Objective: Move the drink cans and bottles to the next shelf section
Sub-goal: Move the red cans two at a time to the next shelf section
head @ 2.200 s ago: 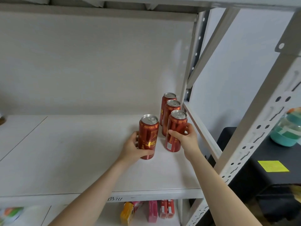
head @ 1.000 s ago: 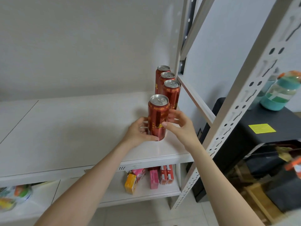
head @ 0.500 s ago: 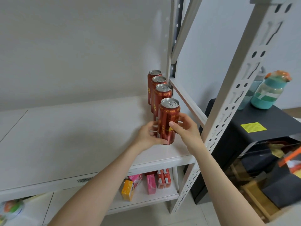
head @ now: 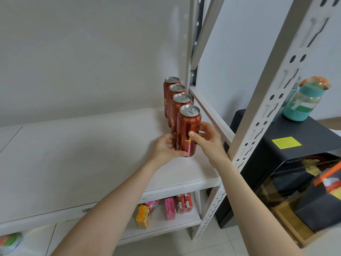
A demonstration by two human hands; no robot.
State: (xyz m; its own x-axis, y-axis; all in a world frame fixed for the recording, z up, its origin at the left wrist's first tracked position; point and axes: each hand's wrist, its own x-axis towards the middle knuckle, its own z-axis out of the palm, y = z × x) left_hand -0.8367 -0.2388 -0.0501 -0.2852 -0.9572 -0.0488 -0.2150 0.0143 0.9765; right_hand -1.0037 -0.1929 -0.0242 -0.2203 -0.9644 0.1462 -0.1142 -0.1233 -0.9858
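Several red beer cans stand in a row along the right end of the white shelf (head: 73, 156), running front to back. The front can (head: 188, 126) stands upright at the head of the row, just in front of a second can (head: 181, 104). My left hand (head: 166, 147) grips the front can low on its left side, thumb under its base edge. My right hand (head: 208, 139) holds its right side with thumb on the front and fingers behind. Two more cans (head: 174, 91) stand behind, partly hidden.
A white perforated upright (head: 258, 115) and a side rail (head: 212, 111) close the shelf's right end. Small coloured boxes (head: 169, 207) stand on the lower shelf. To the right, a black unit (head: 287, 145) carries a teal bottle (head: 304, 100).
The can in my hands moved right from beside the row to its front end. My right hand left the third can and joined the left on it. The view shifted right and down.
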